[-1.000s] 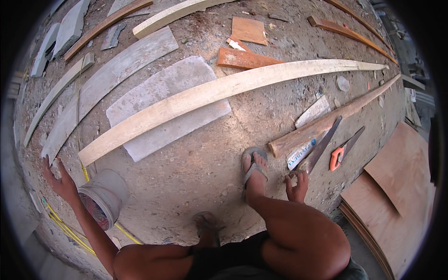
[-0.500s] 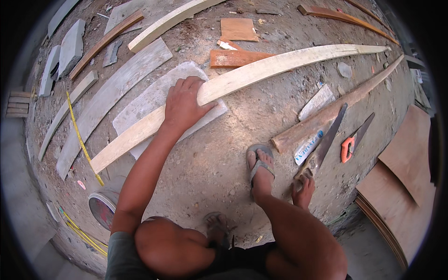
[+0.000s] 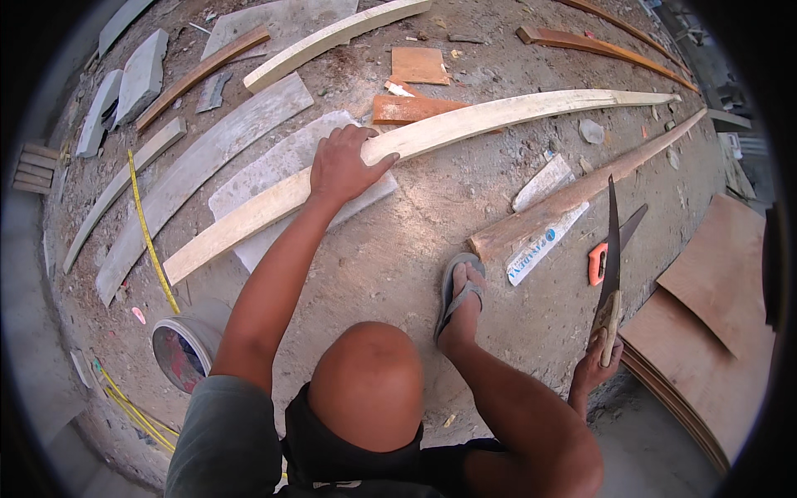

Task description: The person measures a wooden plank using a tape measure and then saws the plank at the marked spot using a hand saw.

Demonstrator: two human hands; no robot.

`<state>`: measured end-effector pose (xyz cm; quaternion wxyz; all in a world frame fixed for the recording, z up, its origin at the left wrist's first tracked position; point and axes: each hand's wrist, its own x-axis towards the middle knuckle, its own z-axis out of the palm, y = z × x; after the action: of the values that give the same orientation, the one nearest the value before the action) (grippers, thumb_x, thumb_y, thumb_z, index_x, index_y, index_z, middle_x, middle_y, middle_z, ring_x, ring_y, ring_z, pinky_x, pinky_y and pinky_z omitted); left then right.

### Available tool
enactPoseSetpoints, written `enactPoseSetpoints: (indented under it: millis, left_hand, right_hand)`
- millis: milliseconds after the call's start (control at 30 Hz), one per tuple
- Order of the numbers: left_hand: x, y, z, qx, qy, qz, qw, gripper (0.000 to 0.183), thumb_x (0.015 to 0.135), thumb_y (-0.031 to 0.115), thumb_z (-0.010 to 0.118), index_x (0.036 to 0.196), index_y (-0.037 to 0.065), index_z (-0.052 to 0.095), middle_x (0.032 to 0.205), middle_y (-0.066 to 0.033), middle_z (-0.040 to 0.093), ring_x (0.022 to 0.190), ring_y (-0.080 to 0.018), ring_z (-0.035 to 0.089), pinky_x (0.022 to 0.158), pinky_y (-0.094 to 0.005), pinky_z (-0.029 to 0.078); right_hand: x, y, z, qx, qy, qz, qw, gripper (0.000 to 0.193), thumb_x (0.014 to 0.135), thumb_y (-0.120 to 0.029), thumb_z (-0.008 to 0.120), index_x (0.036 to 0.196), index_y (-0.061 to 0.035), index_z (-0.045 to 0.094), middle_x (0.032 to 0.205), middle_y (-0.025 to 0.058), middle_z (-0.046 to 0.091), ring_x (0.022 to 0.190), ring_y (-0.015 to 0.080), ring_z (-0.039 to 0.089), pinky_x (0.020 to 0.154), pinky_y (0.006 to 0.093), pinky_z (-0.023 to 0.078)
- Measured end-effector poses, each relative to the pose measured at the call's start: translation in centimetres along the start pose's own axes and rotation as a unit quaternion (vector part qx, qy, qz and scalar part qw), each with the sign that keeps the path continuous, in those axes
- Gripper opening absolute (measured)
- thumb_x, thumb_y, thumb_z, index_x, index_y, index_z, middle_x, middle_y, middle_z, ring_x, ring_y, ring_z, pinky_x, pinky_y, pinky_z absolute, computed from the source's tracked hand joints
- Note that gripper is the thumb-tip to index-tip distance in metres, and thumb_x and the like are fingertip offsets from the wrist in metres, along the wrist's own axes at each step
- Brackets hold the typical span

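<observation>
Spanning the long pale plank (image 3: 241,236), the left hand (image 3: 344,166) is grasping it across the width, fingers bending over the far edge, thumb sticking out to the right. On the near right, the right hand (image 3: 596,365) is clenching the wooden handle of a handsaw (image 3: 612,274), its blade pointing far. The plank is running from near left to far right, lying across one grey slab (image 3: 270,170). Label-wise, one white strip (image 3: 544,247) is showing blue lettering and a round blue mark, lying alongside one rough brown timber (image 3: 569,192). Saws are totalling two: the second saw (image 3: 597,264), orange-handled, is lying beyond the held one. One bucket (image 3: 209,322) is sitting near left, and a yellow measuring tape (image 3: 143,224), marks too small to read, is stretching past the plank's left end. Plywood sheets (image 3: 706,315) are stacking up on the right, at least two.
</observation>
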<state>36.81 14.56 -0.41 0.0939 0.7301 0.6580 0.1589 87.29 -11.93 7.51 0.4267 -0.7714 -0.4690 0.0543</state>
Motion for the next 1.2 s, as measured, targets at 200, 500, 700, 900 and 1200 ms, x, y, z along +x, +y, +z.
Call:
enactPoseSetpoints:
  millis: [200, 500, 700, 900, 1200]
  left_hand:
    - [3.2, 0.7, 1.4, -0.138, -0.096, -0.237, 0.957, 0.040, 0.094, 0.051, 0.059, 0.100, 0.015, 0.077, 0.107, -0.0125, 0.076, 0.101, -0.0338, 0.071, 0.088, -0.0459, 0.055]
    - [2.0, 0.6, 1.1, -0.087, 0.003, -0.203, 0.975, 0.031, 0.094, 0.040, 0.060, 0.101, 0.015, 0.078, 0.107, -0.0093, 0.075, 0.104, -0.0306, 0.070, 0.089, -0.0439, 0.055]
    - [2.3, 1.1, 1.2, -0.114, -0.012, -0.188, 0.976, 0.030, 0.093, 0.042, 0.064, 0.100, 0.016, 0.078, 0.104, -0.0059, 0.076, 0.102, -0.0287, 0.070, 0.088, -0.0436, 0.054]
    - [2.7, 1.3, 1.2, -0.085, -0.035, -0.207, 0.974, 0.032, 0.092, 0.045, 0.066, 0.099, 0.017, 0.078, 0.103, -0.0063, 0.076, 0.101, -0.0291, 0.071, 0.088, -0.0436, 0.054]
    - [2.7, 1.2, 1.4, -0.046, -0.046, -0.192, 0.979, 0.038, 0.096, 0.056, 0.061, 0.100, 0.022, 0.075, 0.109, -0.0041, 0.076, 0.105, -0.0293, 0.071, 0.090, -0.0428, 0.054]
  right_hand:
    - [10.5, -15.1, -5.2, 0.067, -0.178, -0.027, 0.981, 0.020, 0.103, -0.021, 0.062, 0.093, -0.0045, 0.056, 0.071, -0.0035, 0.049, 0.060, 0.0030, 0.041, 0.052, 0.0216, 0.033]
    - [-2.2, -19.7, 14.0, 0.261, -0.296, 0.067, 0.916, 0.019, 0.099, -0.019, 0.068, 0.090, -0.0021, 0.063, 0.066, -0.0020, 0.055, 0.058, 0.0038, 0.046, 0.052, 0.0229, 0.036]
    - [-6.3, -14.9, 22.3, 0.293, -0.321, 0.033, 0.900, 0.011, 0.095, -0.009, 0.070, 0.089, -0.0004, 0.066, 0.065, -0.0008, 0.056, 0.060, 0.0069, 0.049, 0.056, 0.0267, 0.039]
    - [-6.6, -13.8, 23.8, 0.290, -0.324, -0.011, 0.900, 0.018, 0.092, -0.006, 0.073, 0.080, -0.0022, 0.060, 0.061, 0.0018, 0.052, 0.055, 0.0072, 0.047, 0.051, 0.0279, 0.037]
    - [-6.1, -13.7, 23.1, 0.280, -0.337, -0.044, 0.898, 0.018, 0.091, -0.005, 0.073, 0.080, -0.0029, 0.059, 0.059, 0.0027, 0.050, 0.052, 0.0071, 0.048, 0.049, 0.0275, 0.037]
